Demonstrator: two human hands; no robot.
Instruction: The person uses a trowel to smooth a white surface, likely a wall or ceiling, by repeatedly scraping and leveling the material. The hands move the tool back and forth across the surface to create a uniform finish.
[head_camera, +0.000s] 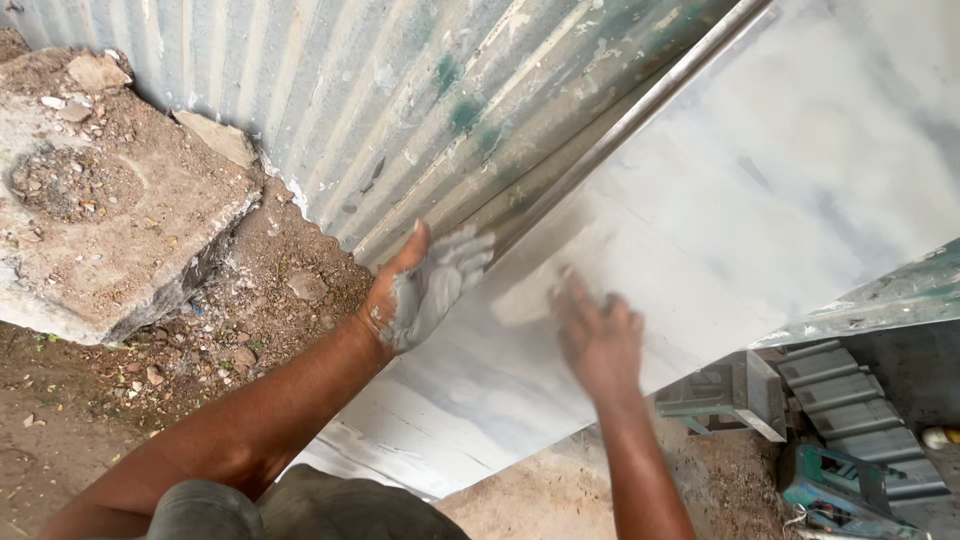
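Observation:
A large metal sheet (760, 190), smeared with pale grey filler, leans across the view. Its upper left part is corrugated (400, 110), with flaking green paint. My left hand (425, 290) lies flat with fingers spread against the sheet near the seam, its palm and fingers coated in grey putty. My right hand (600, 335), blurred by motion, presses its fingers onto a small pale rectangular piece (530, 295), perhaps sandpaper, on the smooth surface. A metal rod or edge strip (640, 110) runs diagonally along the seam.
A broken concrete slab (100, 200) lies on dirt with stones at the left. At lower right sit grey metal frames (730, 395), ribbed panels (850, 410) and a teal power tool (840, 490). Sandy ground (530, 500) shows below the sheet.

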